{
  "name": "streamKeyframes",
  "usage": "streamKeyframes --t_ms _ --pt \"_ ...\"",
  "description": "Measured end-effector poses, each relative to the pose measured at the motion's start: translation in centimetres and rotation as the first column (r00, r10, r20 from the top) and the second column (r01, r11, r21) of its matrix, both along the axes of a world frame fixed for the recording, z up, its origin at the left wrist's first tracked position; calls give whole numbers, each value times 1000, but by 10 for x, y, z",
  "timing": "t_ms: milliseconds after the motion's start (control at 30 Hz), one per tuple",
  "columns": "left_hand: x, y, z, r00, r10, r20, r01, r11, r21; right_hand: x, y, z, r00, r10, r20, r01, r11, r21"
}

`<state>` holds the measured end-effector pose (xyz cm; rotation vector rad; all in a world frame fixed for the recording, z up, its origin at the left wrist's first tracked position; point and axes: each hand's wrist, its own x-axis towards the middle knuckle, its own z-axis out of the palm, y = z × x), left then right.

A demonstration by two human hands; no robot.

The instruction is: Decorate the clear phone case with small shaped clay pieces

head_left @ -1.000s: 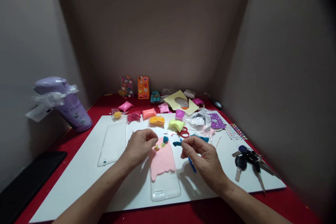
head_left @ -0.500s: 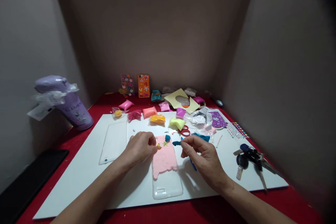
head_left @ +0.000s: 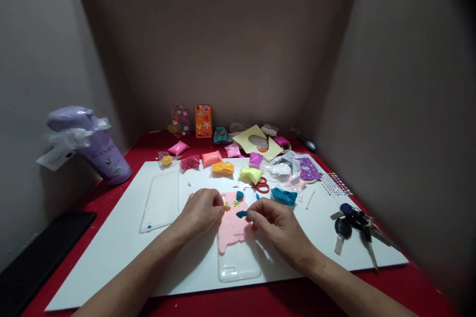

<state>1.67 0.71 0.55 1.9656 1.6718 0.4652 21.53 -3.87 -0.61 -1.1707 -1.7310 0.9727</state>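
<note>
A clear phone case (head_left: 241, 273) lies on the white board, its upper part covered by a sheet of pink clay (head_left: 232, 233). On the pink clay sit a teal clay piece (head_left: 240, 195), a small yellow striped piece (head_left: 236, 203) and a yellow-orange piece (head_left: 227, 205). My left hand (head_left: 203, 209) is closed at the case's upper left edge, seemingly gripping it; its fingertips are partly hidden. Between thumb and finger, my right hand (head_left: 280, 225) pinches a small wavy teal clay piece (head_left: 241, 214), which is over the pink sheet's right side.
Behind are packets of coloured clay, such as the yellow packet (head_left: 251, 174) and teal packet (head_left: 284, 196), plus red-handled scissors (head_left: 261, 185). Keys (head_left: 355, 223) and a cotton swab (head_left: 310, 200) lie right. Another clear case (head_left: 159, 203) and a purple bottle (head_left: 106, 153) are left.
My right hand has moved left and nearer, bringing the teal clay piece from beside the pink sheet to over it. The case has shifted slightly right, with my left hand at its edge.
</note>
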Motion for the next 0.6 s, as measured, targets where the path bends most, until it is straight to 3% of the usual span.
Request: streamKeyframes --t_ms 300,467,600 --pt "7 -6 15 974 43 223 -27 997 -78 -1 2 -4 1000 -7 -17 6 1000 -27" --pt "16 -16 20 794 176 581 -24 965 -260 -1 3 -4 998 -39 -54 36 999 -40" --pt "20 -20 16 662 256 704 18 934 -356 -1 2 -5 994 -71 -85 67 996 -51"
